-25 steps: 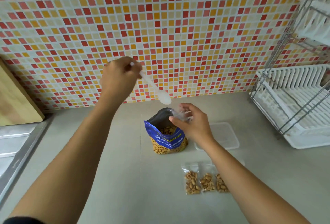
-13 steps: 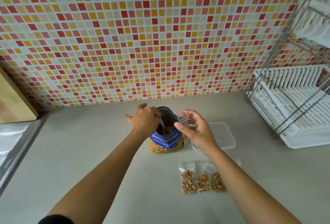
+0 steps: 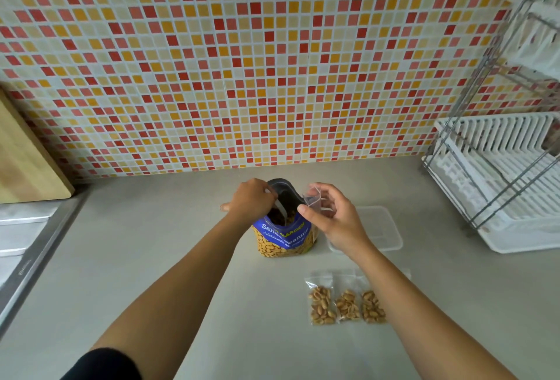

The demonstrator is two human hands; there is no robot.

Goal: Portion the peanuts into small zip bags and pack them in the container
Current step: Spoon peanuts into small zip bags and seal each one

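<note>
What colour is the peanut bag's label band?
Blue, with white and yellow lettering, on the peanut bag, seen in the head view.

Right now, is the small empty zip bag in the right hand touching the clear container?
Apart. The head view shows the zip bag pinched in the right hand, raised above the counter, left of the container.

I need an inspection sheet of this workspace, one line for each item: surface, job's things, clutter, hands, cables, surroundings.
Surface: grey counter, looks clean.
Job's things: blue peanut bag stands open; three filled zip bags lie side by side in front of it; clear container sits to the right of the bag, partly hidden by the right hand, nothing seen inside.
Clutter: nothing seen.
Hands: left hand holds a white spoon dipped into the peanut bag; right hand holds an empty zip bag beside the bag's mouth.
Cables: nothing seen.
Surroundings: mosaic tile wall, white dish rack at right, wooden board and sink edge at left.
</note>
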